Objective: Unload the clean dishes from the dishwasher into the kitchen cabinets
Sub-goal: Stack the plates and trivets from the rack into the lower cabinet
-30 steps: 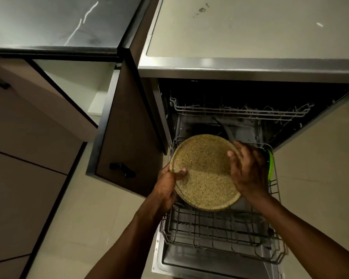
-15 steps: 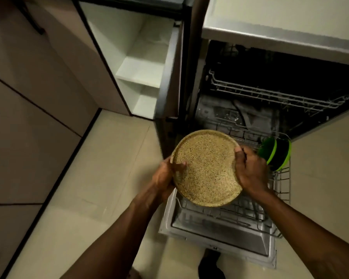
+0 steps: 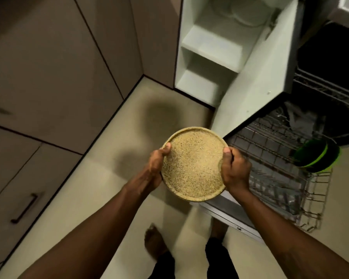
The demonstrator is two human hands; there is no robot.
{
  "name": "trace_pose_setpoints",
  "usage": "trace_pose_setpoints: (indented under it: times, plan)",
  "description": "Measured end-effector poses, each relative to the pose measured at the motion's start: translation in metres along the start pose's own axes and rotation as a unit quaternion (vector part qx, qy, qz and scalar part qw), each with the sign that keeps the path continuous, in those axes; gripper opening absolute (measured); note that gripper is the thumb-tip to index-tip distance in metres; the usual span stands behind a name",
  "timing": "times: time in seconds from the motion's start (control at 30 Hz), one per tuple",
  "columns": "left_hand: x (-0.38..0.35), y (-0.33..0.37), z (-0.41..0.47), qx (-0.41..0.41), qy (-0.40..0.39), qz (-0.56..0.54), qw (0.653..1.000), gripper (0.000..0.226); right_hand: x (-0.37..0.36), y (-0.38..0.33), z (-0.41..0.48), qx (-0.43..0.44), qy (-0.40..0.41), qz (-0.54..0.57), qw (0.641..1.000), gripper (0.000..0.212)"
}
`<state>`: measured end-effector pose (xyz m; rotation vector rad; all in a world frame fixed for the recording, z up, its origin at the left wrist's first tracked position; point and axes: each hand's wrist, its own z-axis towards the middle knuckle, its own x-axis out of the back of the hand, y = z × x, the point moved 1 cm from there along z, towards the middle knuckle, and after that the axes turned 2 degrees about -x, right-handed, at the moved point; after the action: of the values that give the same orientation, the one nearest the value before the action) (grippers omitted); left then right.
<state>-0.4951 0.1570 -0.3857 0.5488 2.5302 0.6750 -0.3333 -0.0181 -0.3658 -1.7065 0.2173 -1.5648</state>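
Observation:
A round speckled tan plate (image 3: 192,165) is held above the floor, left of the dishwasher. My left hand (image 3: 156,165) grips its left rim with the thumb over the edge. My right hand (image 3: 235,170) grips the right rim the same way. The pulled-out lower rack (image 3: 274,158) of the dishwasher lies to the right, with green and black bowls (image 3: 316,156) standing at its far side. An open white cabinet (image 3: 214,47) with shelves stands ahead; pale plates (image 3: 248,13) sit on its upper shelf.
The cabinet's open door (image 3: 258,77) stands between the shelves and the dishwasher. Closed brown cabinet fronts (image 3: 48,77) with a dark handle (image 3: 24,208) line the left. My feet (image 3: 155,242) stand on the pale tiled floor below.
The plate has been carried left, off the rack and over the floor. The view has swung left, so the open cabinet is ahead and the dishwasher at the right edge.

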Motion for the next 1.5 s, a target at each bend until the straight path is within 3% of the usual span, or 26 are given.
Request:
trace_pose_setpoints:
  times: [0.27, 0.6, 0.73, 0.9, 1.2, 1.37, 1.5]
  plan:
    - [0.079, 0.043, 0.007, -0.066, 0.072, -0.060, 0.993, 0.041, -0.089, -0.077, 0.018, 0.001, -0.042, 0.033, 0.999, 0.030]
    - [0.059, 0.112, 0.061, -0.087, 0.061, -0.082, 0.991, 0.043, -0.133, -0.092, 0.098, -0.053, -0.052, 0.060, 0.995, 0.031]
    - [0.032, 0.155, 0.091, -0.089, 0.046, -0.051, 0.994, 0.056, -0.142, -0.095, 0.139, -0.096, -0.030, 0.044, 0.994, 0.034]
    - [0.017, 0.195, 0.138, -0.083, 0.129, -0.022, 0.988, 0.059, -0.152, -0.107, 0.188, -0.141, 0.000, 0.056, 0.988, 0.034]
    - [-0.006, 0.260, 0.201, -0.029, 0.135, -0.057, 0.989, 0.045, -0.178, -0.120, 0.255, -0.188, 0.018, 0.088, 0.978, 0.024]
    - [-0.021, 0.293, 0.254, -0.013, 0.116, -0.037, 0.992, 0.047, -0.190, -0.123, 0.302, -0.223, 0.091, 0.087, 0.967, 0.024]
    - [-0.044, 0.322, 0.280, -0.006, 0.080, -0.012, 0.997, 0.051, -0.193, -0.123, 0.339, -0.188, 0.159, 0.096, 0.964, 0.022]
